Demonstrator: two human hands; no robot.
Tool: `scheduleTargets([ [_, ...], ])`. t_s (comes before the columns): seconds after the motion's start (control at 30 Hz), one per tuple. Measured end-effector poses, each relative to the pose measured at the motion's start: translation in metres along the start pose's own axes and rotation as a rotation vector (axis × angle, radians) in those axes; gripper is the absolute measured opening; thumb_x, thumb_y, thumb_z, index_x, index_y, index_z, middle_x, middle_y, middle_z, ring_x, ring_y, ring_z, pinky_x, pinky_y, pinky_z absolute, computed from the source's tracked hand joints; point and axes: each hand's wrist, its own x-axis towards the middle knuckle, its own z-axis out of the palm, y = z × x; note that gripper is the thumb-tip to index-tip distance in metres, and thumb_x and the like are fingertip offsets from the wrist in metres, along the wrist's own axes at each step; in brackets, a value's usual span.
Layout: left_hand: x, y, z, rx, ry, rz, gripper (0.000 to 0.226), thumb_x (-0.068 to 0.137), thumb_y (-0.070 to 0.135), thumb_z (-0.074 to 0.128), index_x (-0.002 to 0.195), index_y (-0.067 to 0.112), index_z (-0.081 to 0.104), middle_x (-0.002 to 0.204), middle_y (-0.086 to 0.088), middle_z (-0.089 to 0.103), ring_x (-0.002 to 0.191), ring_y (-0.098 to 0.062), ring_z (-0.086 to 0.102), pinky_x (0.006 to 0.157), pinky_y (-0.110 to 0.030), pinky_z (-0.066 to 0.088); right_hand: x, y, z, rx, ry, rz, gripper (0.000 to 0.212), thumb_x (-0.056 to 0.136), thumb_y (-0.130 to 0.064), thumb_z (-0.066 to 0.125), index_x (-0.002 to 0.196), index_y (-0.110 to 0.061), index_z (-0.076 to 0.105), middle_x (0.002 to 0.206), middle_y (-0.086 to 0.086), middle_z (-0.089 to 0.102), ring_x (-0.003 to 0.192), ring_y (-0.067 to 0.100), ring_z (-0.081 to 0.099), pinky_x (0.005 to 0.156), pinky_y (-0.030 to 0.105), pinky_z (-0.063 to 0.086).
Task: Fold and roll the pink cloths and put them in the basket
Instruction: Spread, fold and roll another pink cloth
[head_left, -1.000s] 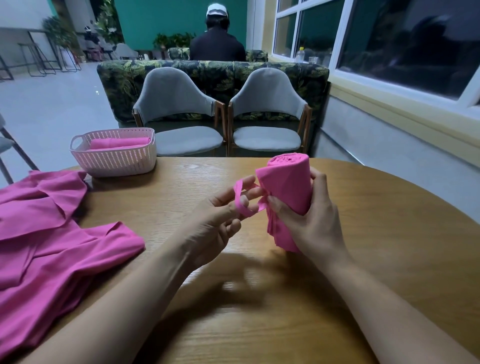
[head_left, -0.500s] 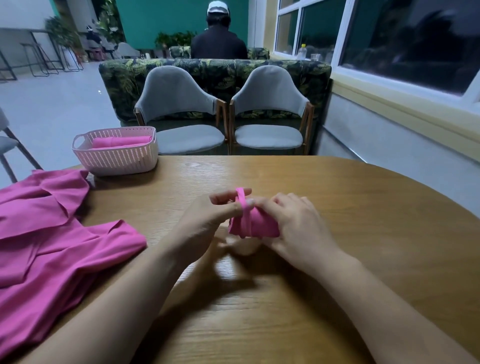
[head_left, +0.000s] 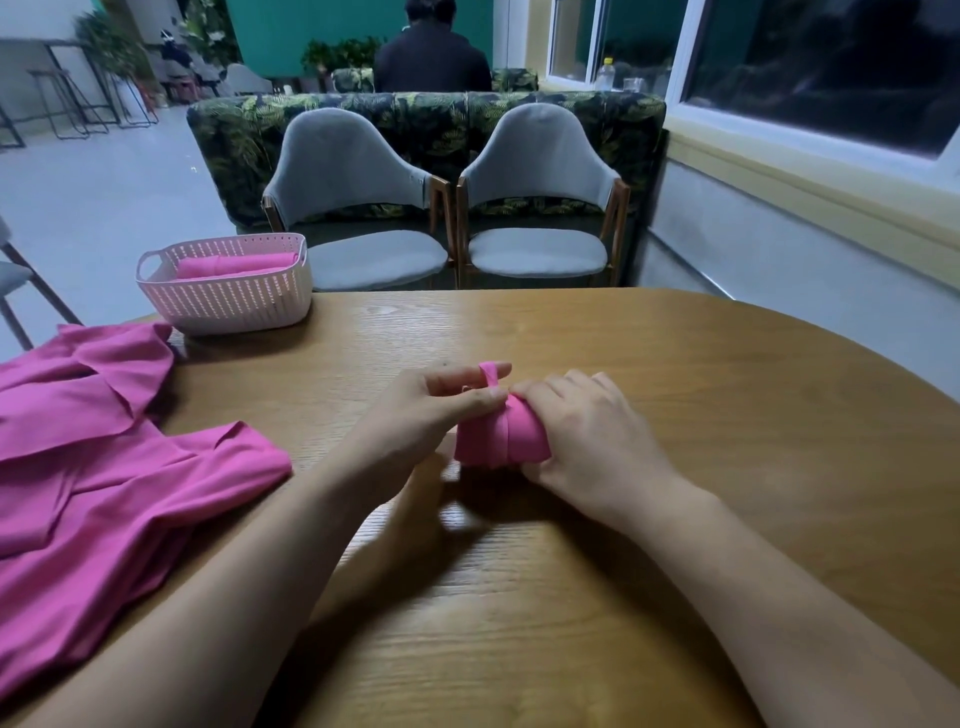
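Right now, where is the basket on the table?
In the head view, the basket stands at the far left of the wooden table, just beyond the unfolded pink cloths.

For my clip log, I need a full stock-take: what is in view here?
table: 1, brown wood, foreground
basket: 1, pale pink, table's far left
stored roll: 1, pink, in basket
loose cloths: count unclear, pink, table's left edge
held roll: 1, pink, table centre
band: 1, pink, around held roll
chairs: 2, grey, beyond table
sofa: 1, dark leaf print, behind chairs
person: 1, dark top, beyond sofa
bottle: 1, clear, windowsill
left hand: 1, fingers hooking band
right hand: 1, fingers curled over held roll
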Motion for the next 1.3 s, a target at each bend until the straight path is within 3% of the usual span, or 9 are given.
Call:
scheduleTargets([
  [0.1, -0.002, 0.002, 0.004, -0.029, 0.073, 0.029, 0.029, 0.092, 0.025, 0.078, 0.114, 0.007, 0.08, 0.121, 0.006, 0.076, 0.114, -0.01, 0.07, 0.094, -0.025, 0.055, -0.001, -0.004, 0.0, -0.009, 0.022, -0.048, 0.064, 0.071, -0.036, 0.079, 0.132, -0.024, 0.06, 0.116, -0.003, 0.068, 0.106, 0.024, 0.058, 0.093, 0.04, 0.044],
  [0.2, 0.0, 0.004, -0.001, 0.022, 0.139, 0.043, 0.026, 0.094, 0.037, 0.074, 0.109, 0.019, 0.084, 0.123, -0.002, 0.072, 0.116, -0.013, 0.068, 0.107, -0.035, 0.051, -0.001, -0.007, -0.004, 0.009, 0.072, -0.104, 0.07, 0.07, -0.036, 0.084, 0.134, -0.022, 0.06, 0.117, -0.002, 0.068, 0.107, 0.024, 0.059, 0.096, 0.041, 0.044],
  [0.3, 0.003, 0.004, -0.011, 0.048, 0.093, 0.063, 0.024, 0.102, 0.016, 0.061, 0.111, 0.013, 0.083, 0.125, -0.001, 0.073, 0.122, -0.023, 0.067, 0.113, -0.045, 0.048, 0.0, -0.003, -0.01, -0.007, 0.118, -0.122, 0.071, 0.071, -0.036, 0.085, 0.136, -0.025, 0.059, 0.116, -0.004, 0.068, 0.108, 0.023, 0.06, 0.097, 0.042, 0.042],
  [0.43, 0.001, 0.001, -0.019, 0.126, 0.025, 0.151, 0.019, 0.1, 0.011, 0.068, 0.113, 0.006, 0.081, 0.118, -0.007, 0.076, 0.119, -0.023, 0.069, 0.107, -0.036, 0.053, -0.001, 0.003, -0.013, -0.021, 0.105, -0.14, 0.076, 0.065, -0.031, 0.089, 0.136, -0.032, 0.059, 0.119, -0.01, 0.068, 0.114, 0.02, 0.058, 0.101, 0.045, 0.039],
  [0.67, 0.003, 0.0, -0.03, 0.115, 0.008, 0.144, 0.014, 0.092, 0.008, 0.075, 0.098, -0.004, 0.078, 0.102, -0.021, 0.078, 0.097, -0.019, 0.071, 0.091, -0.028, 0.053, -0.003, -0.003, -0.012, 0.04, 0.092, -0.211, 0.078, 0.063, -0.024, 0.088, 0.134, -0.035, 0.059, 0.123, -0.015, 0.064, 0.121, 0.017, 0.053, 0.105, 0.045, 0.033],
  [1.0, -0.003, 0.013, -0.04, 0.161, -0.089, 0.165, 0.011, 0.095, 0.0, 0.069, 0.093, -0.01, 0.073, 0.086, -0.012, 0.073, 0.073, -0.003, 0.062, 0.067, -0.01, 0.043, -0.004, -0.003, -0.012, 0.126, 0.073, -0.245, 0.072, 0.064, -0.02, 0.083, 0.131, -0.033, 0.059, 0.122, -0.016, 0.065, 0.122, 0.016, 0.052, 0.103, 0.046, 0.034],
  [1.1, -0.002, 0.015, -0.054, 0.189, -0.133, 0.097, 0.018, 0.092, 0.013, 0.074, 0.093, -0.004, 0.075, 0.087, -0.009, 0.074, 0.072, -0.007, 0.05, 0.064, -0.02, 0.035, -0.004, 0.003, -0.015, 0.148, 0.055, -0.212, 0.073, 0.067, -0.02, 0.082, 0.134, -0.035, 0.059, 0.125, -0.018, 0.064, 0.123, 0.014, 0.051, 0.104, 0.045, 0.033],
  [1.2, -0.004, 0.013, -0.056, 0.157, -0.257, -0.031, 0.017, 0.093, 0.008, 0.071, 0.092, -0.009, 0.067, 0.087, -0.015, 0.067, 0.074, -0.013, 0.047, 0.067, -0.03, 0.031, -0.006, -0.001, -0.013, 0.15, 0.007, -0.225, 0.075, 0.068, -0.019, 0.083, 0.136, -0.038, 0.059, 0.126, -0.02, 0.064, 0.124, 0.012, 0.049, 0.106, 0.042, 0.03],
  [1.3, -0.004, 0.016, -0.054, -0.026, -0.31, -0.01, 0.014, 0.094, 0.002, 0.063, 0.084, 0.003, 0.053, 0.078, -0.014, 0.051, 0.073, -0.019, 0.041, 0.066, -0.034, 0.027, -0.006, -0.007, -0.01, 0.143, -0.007, -0.253, 0.077, 0.066, -0.013, 0.081, 0.135, -0.039, 0.059, 0.127, -0.021, 0.063, 0.124, 0.013, 0.049, 0.106, 0.041, 0.029],
])
